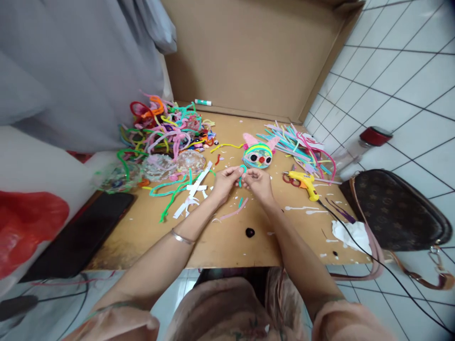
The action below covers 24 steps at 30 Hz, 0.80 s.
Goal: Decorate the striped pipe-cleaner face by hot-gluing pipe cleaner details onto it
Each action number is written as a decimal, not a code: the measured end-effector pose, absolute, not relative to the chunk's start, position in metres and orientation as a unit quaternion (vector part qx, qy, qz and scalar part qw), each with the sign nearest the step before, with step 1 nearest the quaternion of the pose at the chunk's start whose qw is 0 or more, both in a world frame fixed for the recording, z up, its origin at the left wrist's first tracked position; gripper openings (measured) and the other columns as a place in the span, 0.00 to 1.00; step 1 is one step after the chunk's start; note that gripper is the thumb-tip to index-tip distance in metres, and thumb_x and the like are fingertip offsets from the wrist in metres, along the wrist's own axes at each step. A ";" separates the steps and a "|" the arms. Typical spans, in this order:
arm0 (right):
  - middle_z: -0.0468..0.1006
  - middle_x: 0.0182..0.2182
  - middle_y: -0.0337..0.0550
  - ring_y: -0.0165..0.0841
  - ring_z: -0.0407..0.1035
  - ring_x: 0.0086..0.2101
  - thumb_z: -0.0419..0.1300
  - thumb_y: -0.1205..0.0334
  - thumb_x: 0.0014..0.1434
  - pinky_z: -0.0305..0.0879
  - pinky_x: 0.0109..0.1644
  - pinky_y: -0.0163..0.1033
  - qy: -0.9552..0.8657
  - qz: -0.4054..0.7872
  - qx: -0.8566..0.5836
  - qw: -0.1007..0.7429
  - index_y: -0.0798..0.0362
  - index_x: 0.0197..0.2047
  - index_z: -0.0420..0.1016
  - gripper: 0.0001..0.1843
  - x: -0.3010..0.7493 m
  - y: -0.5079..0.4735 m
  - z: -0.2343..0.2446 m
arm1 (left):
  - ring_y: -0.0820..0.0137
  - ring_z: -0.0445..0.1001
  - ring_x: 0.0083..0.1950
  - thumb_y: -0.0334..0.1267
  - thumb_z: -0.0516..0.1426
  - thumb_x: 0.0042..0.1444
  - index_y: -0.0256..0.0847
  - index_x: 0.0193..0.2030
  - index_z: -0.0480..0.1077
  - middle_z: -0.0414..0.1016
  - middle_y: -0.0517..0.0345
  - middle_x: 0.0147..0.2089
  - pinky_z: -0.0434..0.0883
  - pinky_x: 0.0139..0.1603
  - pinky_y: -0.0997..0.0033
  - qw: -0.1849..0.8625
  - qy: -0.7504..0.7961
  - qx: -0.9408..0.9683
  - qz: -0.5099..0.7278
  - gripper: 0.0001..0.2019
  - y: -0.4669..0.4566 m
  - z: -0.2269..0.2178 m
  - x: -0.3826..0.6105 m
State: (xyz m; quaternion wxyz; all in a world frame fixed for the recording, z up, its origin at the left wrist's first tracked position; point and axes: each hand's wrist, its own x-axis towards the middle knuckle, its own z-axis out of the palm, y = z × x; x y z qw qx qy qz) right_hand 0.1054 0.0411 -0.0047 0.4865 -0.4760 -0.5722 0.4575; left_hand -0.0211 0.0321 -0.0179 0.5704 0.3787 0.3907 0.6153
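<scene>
As left hand (224, 182) meets right hand (260, 183) (fingers curled), both pinch a pipe-cleaner (242, 170).

Floor: white square tiles (408, 71) with dark grout, to the right of the table.
Table: low wooden top (220, 246), scuffed at its front edge.
Behind: brown cardboard sheet (256, 52), standing upright.
Left: grey cloth (71, 61), draped.
Light: soft, even.

A short teal pipe cleaner (242, 173), bent into a hook, pinched above the cardboard.
</scene>
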 end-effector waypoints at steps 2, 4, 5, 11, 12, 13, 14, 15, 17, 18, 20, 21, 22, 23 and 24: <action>0.74 0.18 0.35 0.27 0.65 0.21 0.67 0.41 0.44 0.63 0.27 0.34 -0.573 0.448 -0.477 0.494 0.49 0.24 0.72 0.20 0.106 0.041 -0.004 | 0.79 0.64 0.24 0.50 0.75 0.37 0.36 0.27 0.77 0.72 0.63 0.24 0.63 0.26 0.76 0.564 0.392 0.371 0.625 0.20 0.033 -0.018 -0.020; 0.73 0.19 0.35 0.27 0.65 0.21 0.67 0.41 0.44 0.64 0.27 0.34 -0.570 0.439 -0.478 0.503 0.49 0.26 0.72 0.20 0.108 0.041 -0.003 | 0.80 0.64 0.23 0.49 0.74 0.38 0.36 0.28 0.77 0.72 0.63 0.23 0.64 0.26 0.76 0.557 0.400 0.354 0.635 0.20 0.034 -0.019 -0.019; 0.73 0.19 0.35 0.27 0.65 0.22 0.68 0.41 0.44 0.64 0.27 0.35 -0.568 0.437 -0.480 0.505 0.49 0.26 0.72 0.20 0.108 0.041 -0.002 | 0.80 0.63 0.23 0.49 0.74 0.39 0.36 0.29 0.78 0.71 0.64 0.23 0.64 0.26 0.76 0.556 0.405 0.344 0.638 0.19 0.035 -0.019 -0.018; 0.71 0.19 0.33 0.27 0.63 0.20 0.68 0.40 0.43 0.63 0.27 0.35 -0.555 0.436 -0.493 0.510 0.50 0.28 0.72 0.22 0.111 0.042 -0.002 | 0.80 0.65 0.21 0.48 0.75 0.39 0.35 0.32 0.77 0.71 0.65 0.21 0.66 0.26 0.76 0.576 0.408 0.306 0.638 0.21 0.036 -0.018 -0.016; 0.71 0.19 0.33 0.27 0.64 0.21 0.68 0.40 0.43 0.64 0.27 0.35 -0.555 0.432 -0.494 0.512 0.50 0.28 0.72 0.22 0.111 0.042 -0.002 | 0.80 0.66 0.21 0.47 0.75 0.38 0.36 0.32 0.77 0.72 0.65 0.21 0.66 0.26 0.76 0.580 0.406 0.300 0.640 0.21 0.036 -0.018 -0.016; 0.71 0.19 0.33 0.27 0.64 0.21 0.68 0.40 0.43 0.64 0.27 0.35 -0.556 0.428 -0.494 0.513 0.50 0.28 0.72 0.22 0.112 0.043 -0.002 | 0.80 0.66 0.21 0.47 0.76 0.38 0.36 0.32 0.77 0.72 0.65 0.22 0.67 0.27 0.76 0.583 0.403 0.294 0.642 0.21 0.036 -0.017 -0.015; 0.71 0.19 0.34 0.27 0.64 0.21 0.68 0.39 0.43 0.64 0.27 0.36 -0.558 0.425 -0.494 0.514 0.50 0.28 0.73 0.22 0.112 0.043 -0.003 | 0.80 0.67 0.22 0.47 0.76 0.37 0.36 0.32 0.76 0.72 0.65 0.22 0.68 0.27 0.76 0.586 0.399 0.290 0.644 0.21 0.035 -0.017 -0.015; 0.71 0.19 0.34 0.28 0.64 0.21 0.68 0.39 0.44 0.64 0.27 0.36 -0.561 0.424 -0.492 0.513 0.50 0.28 0.73 0.22 0.112 0.043 -0.003 | 0.80 0.67 0.22 0.47 0.76 0.37 0.36 0.33 0.76 0.73 0.65 0.23 0.68 0.27 0.76 0.589 0.393 0.286 0.645 0.22 0.035 -0.017 -0.015; 0.72 0.18 0.34 0.28 0.64 0.21 0.69 0.39 0.44 0.64 0.27 0.35 -0.567 0.427 -0.488 0.508 0.50 0.27 0.73 0.22 0.113 0.043 -0.003 | 0.80 0.67 0.23 0.46 0.76 0.35 0.36 0.34 0.77 0.75 0.64 0.26 0.69 0.28 0.76 0.599 0.381 0.284 0.645 0.23 0.035 -0.017 -0.014; 0.72 0.18 0.35 0.28 0.64 0.20 0.69 0.40 0.44 0.63 0.26 0.35 -0.571 0.428 -0.485 0.505 0.50 0.26 0.73 0.21 0.113 0.042 -0.003 | 0.80 0.68 0.24 0.46 0.76 0.34 0.36 0.34 0.77 0.76 0.64 0.27 0.69 0.28 0.76 0.605 0.374 0.285 0.642 0.23 0.035 -0.017 -0.014; 0.73 0.18 0.34 0.27 0.63 0.20 0.69 0.42 0.44 0.63 0.27 0.35 -0.576 0.430 -0.483 0.500 0.50 0.25 0.74 0.20 0.113 0.042 -0.003 | 0.80 0.68 0.24 0.47 0.77 0.33 0.36 0.34 0.78 0.76 0.63 0.27 0.69 0.29 0.76 0.619 0.363 0.294 0.631 0.23 0.035 -0.017 -0.014; 0.73 0.18 0.34 0.27 0.63 0.20 0.69 0.43 0.43 0.63 0.26 0.35 -0.577 0.431 -0.483 0.497 0.50 0.25 0.74 0.19 0.113 0.041 -0.002 | 0.80 0.67 0.24 0.48 0.76 0.34 0.36 0.33 0.78 0.75 0.63 0.26 0.68 0.29 0.76 0.623 0.360 0.301 0.626 0.23 0.036 -0.018 -0.014; 0.72 0.17 0.34 0.26 0.62 0.20 0.69 0.44 0.43 0.63 0.26 0.35 -0.576 0.434 -0.484 0.495 0.50 0.25 0.74 0.18 0.113 0.041 -0.002 | 0.80 0.67 0.24 0.49 0.76 0.34 0.37 0.32 0.78 0.74 0.63 0.25 0.67 0.28 0.76 0.625 0.359 0.309 0.621 0.22 0.036 -0.018 -0.014; 0.72 0.17 0.34 0.26 0.62 0.20 0.69 0.45 0.43 0.63 0.26 0.35 -0.573 0.439 -0.485 0.494 0.51 0.25 0.75 0.18 0.113 0.041 -0.002 | 0.79 0.66 0.24 0.49 0.76 0.36 0.37 0.31 0.79 0.73 0.63 0.24 0.66 0.28 0.77 0.622 0.360 0.317 0.618 0.21 0.036 -0.019 -0.014; 0.72 0.17 0.34 0.26 0.62 0.19 0.69 0.45 0.42 0.62 0.25 0.34 -0.568 0.445 -0.487 0.492 0.51 0.25 0.75 0.18 0.113 0.041 -0.001 | 0.79 0.65 0.24 0.50 0.75 0.37 0.37 0.31 0.79 0.72 0.63 0.24 0.65 0.28 0.76 0.616 0.364 0.327 0.618 0.20 0.036 -0.020 -0.014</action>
